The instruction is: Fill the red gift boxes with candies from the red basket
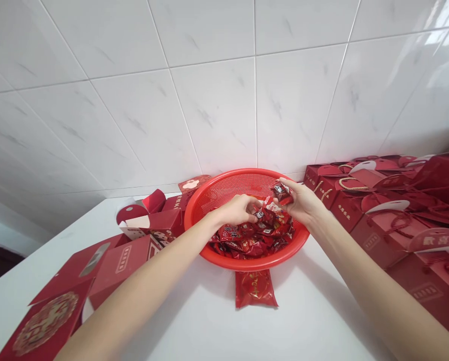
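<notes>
A round red plastic basket (251, 264) with a perforated wall stands against the tiled wall, part filled with red-wrapped candies (247, 245). My left hand (238, 209) reaches in over its left side, thumb and fingers closed on a small wrapped candy (261, 214) at the top of the heap. Above the basket's right rim, my right hand (298, 200) pinches a dark red wrapped candy (280, 190). A flat red packet (255, 288) with gold print lies on the table in front, its upper edge under the basket's rim.
Red gift boxes (125, 258) line the left of the white table (209, 321), some with lids up. Many more red boxes (378, 220) with rope handles crowd the right side. Behind everything rises a white tiled wall (217, 110).
</notes>
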